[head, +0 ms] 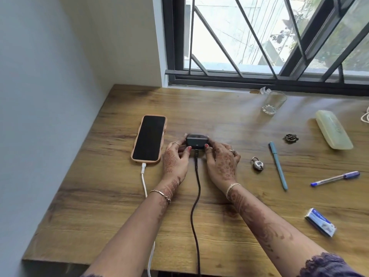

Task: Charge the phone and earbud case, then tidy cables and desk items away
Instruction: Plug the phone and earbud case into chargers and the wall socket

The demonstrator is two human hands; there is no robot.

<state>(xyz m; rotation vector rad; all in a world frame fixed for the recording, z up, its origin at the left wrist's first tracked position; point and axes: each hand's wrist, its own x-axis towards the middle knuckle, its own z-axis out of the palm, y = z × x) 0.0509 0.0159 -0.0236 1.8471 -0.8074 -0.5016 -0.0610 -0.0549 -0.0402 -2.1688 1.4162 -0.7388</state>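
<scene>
A phone (148,137) in a peach case lies face up on the wooden desk (111,216), with a white cable (144,183) plugged into its near end. Right of it sits a dark grey earbud case (196,141) with a black braided cable (196,196) plugged into its near side. My left hand (175,158) grips the case's left end and my right hand (220,159) grips its right end, thumbs at the front beside the plug. Both cables run off the desk's near edge.
To the right lie a small padlock (257,163), a teal pen (278,165), a blue capped pen (335,178), a blue-white eraser (320,221), a yellowish glasses case (333,129), a dark round ornament (290,138) and an upright glass (273,101). Wall at left, barred window behind.
</scene>
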